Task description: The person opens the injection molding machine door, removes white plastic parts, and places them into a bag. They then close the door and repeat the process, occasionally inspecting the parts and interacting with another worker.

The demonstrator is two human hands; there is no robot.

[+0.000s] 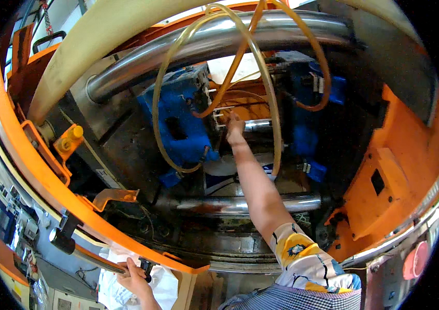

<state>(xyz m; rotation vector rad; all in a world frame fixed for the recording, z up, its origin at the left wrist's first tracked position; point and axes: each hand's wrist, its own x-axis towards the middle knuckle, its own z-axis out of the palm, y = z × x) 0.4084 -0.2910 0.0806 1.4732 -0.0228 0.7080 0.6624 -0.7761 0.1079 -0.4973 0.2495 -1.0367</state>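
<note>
My right hand (pixel 235 127) reaches between two blue mold halves, its arm stretched over the lower steel bar. The left mold half (pixel 179 121) has thin white plastic pieces (pixel 223 109) sticking out of its inner face. My right fingers are bent in beside these pieces; what lies between the fingertips is too small to make out. Across the gap stands the right mold half (pixel 307 135). At the lower left, my left hand (pixel 134 281) is closed around a dark handle (pixel 147 269) at the lower edge of the orange door (pixel 100 235).
Clear yellowish hoses (pixel 276 111) loop in front of the mold gap. Thick polished bars (pixel 193 51) cross above and below it. An orange guard (pixel 403 181) stands at right. A white bag (pixel 165 287) lies beside my left hand, and a pink basin (pixel 415 260) sits far right.
</note>
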